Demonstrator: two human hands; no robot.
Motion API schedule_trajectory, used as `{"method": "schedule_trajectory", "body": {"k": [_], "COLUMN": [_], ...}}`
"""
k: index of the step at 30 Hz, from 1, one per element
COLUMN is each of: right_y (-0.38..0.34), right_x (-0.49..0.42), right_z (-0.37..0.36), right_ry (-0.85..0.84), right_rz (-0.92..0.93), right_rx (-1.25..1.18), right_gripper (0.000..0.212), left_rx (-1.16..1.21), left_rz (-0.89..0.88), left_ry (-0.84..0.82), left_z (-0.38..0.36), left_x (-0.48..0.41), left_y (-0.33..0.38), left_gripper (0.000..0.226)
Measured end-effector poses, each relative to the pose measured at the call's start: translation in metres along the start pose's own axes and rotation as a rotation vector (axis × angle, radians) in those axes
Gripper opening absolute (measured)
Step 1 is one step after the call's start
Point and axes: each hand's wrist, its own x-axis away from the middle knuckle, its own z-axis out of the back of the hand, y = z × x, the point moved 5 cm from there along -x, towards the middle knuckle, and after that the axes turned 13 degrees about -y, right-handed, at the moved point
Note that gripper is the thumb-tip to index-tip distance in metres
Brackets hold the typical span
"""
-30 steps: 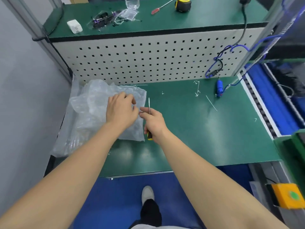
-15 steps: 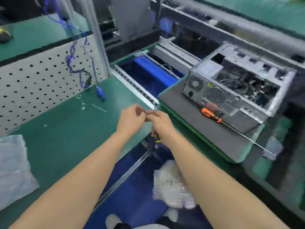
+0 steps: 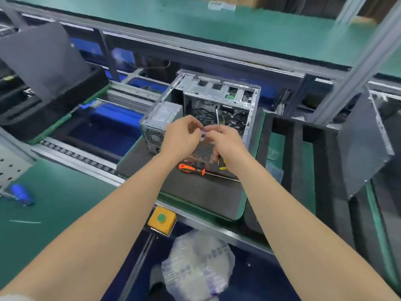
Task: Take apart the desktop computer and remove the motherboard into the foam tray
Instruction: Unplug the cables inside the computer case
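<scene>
An open grey desktop case point(image 3: 219, 94) lies on a dark foam pad point(image 3: 195, 190) with cables showing inside. My right hand point(image 3: 227, 142) grips a yellow-handled screwdriver point(image 3: 217, 120), its shaft pointing up. My left hand point(image 3: 182, 135) meets it fingertip to fingertip and pinches a small pale item point(image 3: 203, 134); I cannot tell what it is. Both hands hover in front of the case. An orange-handled screwdriver point(image 3: 192, 168) lies on the pad below them. The motherboard is hidden behind my hands.
A black foam tray point(image 3: 54, 105) with a raised dark panel stands at the left across the roller conveyor point(image 3: 78, 157). A detached grey side panel point(image 3: 364, 148) leans at the right. A yellow button box point(image 3: 161, 219) and a plastic bag bundle point(image 3: 197, 266) are near me.
My view has swung right from the green bench and its plastic bag to the computer case. Both hands stayed together with the screwdriver and now hover in front of the case.
</scene>
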Motion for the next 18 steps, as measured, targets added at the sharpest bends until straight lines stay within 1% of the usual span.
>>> {"method": "schedule_trajectory", "body": {"k": [4, 8, 11, 15, 18], "right_y": [-0.005, 0.001, 0.003, 0.003, 0.004], "right_x": [-0.029, -0.059, -0.078, -0.088, -0.087], "right_z": [0.026, 0.043, 0.049, 0.051, 0.055], "right_ry": [0.101, 0.207, 0.274, 0.27, 0.306], "right_rz": [-0.012, -0.116, -0.163, -0.135, -0.108], "right_rx": [-0.063, -0.185, -0.294, -0.35, -0.334], "right_gripper": [0.021, 0.032, 0.031, 0.032, 0.039], "left_rx": [-0.05, -0.085, -0.103, -0.107, -0.049], "left_rz": [-0.08, -0.119, -0.137, -0.167, -0.149], "left_ry": [-0.101, -0.213, -0.344, -0.487, -0.574], "left_z": [0.0, -0.003, -0.014, -0.031, -0.046], "left_x": [-0.05, -0.098, -0.127, -0.157, -0.177], "left_y": [0.008, -0.005, -0.021, -0.031, -0.029], "left_gripper": [0.016, 0.016, 0.016, 0.018, 0.016]}}
